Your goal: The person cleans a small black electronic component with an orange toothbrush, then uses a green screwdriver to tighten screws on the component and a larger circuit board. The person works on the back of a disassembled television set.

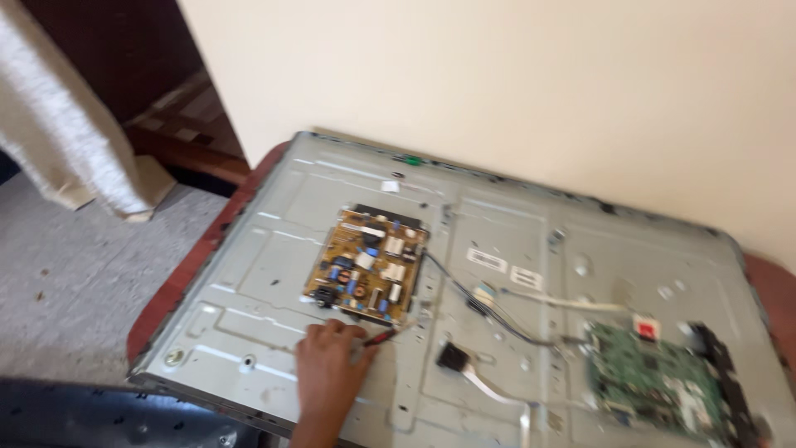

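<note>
My left hand (329, 371) rests on the grey metal back panel of a flat screen (249, 274) lying face down. Its fingers are closed on a thin red-and-black tool (380, 337), probably a screwdriver. The tool's tip points right, toward the lower right corner of a yellow-brown power board (367, 264). That board is fixed to the panel just above the hand. My right hand is out of view.
A green circuit board (655, 382) sits at the panel's lower right, with black wires (489, 311) and a white flat ribbon cable (564, 300) running to it. The panel lies on a reddish table (178, 278) against a cream wall. A grey floor and a pale cloth (66, 124) are at left.
</note>
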